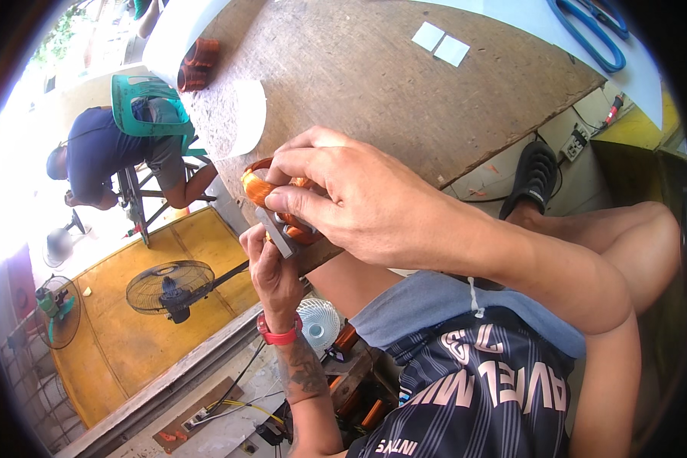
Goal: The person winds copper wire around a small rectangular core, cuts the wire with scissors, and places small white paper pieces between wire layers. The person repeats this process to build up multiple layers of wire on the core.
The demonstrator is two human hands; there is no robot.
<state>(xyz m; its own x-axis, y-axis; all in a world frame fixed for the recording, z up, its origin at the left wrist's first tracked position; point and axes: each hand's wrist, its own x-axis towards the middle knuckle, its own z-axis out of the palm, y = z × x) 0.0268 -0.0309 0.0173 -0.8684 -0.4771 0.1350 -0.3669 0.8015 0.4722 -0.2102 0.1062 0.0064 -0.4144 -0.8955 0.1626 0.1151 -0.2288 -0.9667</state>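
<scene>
In front of me, near the table's left edge, a motor stator (277, 235) with a grey metal core carries shiny copper wire windings. My left hand (273, 281), with a red watch on its wrist, grips the core from below, fingers curled round its edge. From above, my right hand (351, 191) bends over the stator, its thumb and fingers closed on a copper coil (258, 188) at the far side. The fingers hide part of the windings, so I cannot tell how the coil sits in the core.
The worn wooden table (336, 84) bears reddish copper coils (198, 65), white paper (240, 114), two small white squares (440, 44) and blue-handled scissors (599, 38). To the left, a person (103, 145) bends forward on a green chair (133, 103). A black fan (172, 290) stands nearby.
</scene>
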